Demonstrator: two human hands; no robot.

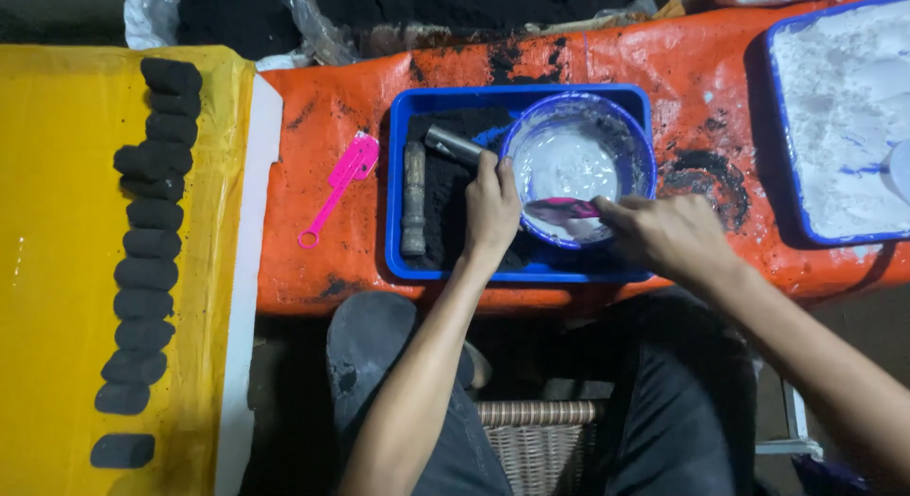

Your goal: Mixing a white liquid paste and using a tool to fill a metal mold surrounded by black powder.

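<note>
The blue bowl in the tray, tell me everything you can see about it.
The blue bowl is round, plastic-looking, its inside smeared whitish with grey residue. It sits upright in the right half of the blue tray, beside black powder. The left hand rests at its left rim, holding a metal tube; the right hand dips a pink-handled tool into it.

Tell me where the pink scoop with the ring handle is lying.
The pink scoop lies on the orange sheet, left of the blue tray and right of the row of black cylinders.

No packages, labels, signs, screens.
</note>
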